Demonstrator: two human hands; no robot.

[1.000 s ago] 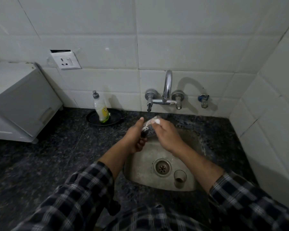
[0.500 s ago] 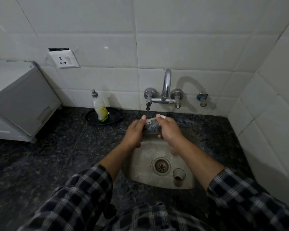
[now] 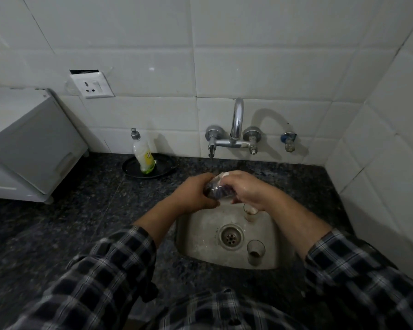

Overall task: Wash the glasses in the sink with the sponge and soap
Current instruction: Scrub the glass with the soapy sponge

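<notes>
Above the back of the steel sink, both hands meet around a clear glass lying sideways. My left hand grips its base end. My right hand holds a dark soapy sponge at the glass's mouth, with white foam on the fingertips; most of the sponge is hidden. A second glass stands in the basin just under my right wrist. A third glass stands near the front, right of the drain. The soap bottle stands upright on the counter, left of the sink.
A black dish under the bottle sits against the tiled wall. The chrome tap curves out above the sink's back, with no water seen. A white appliance fills the counter's left end. Tiled walls close off the back and right.
The glass has turned from tilted upright to lying sideways between my hands. Both hands have shifted slightly, and the glass under my right wrist has come into sight.
</notes>
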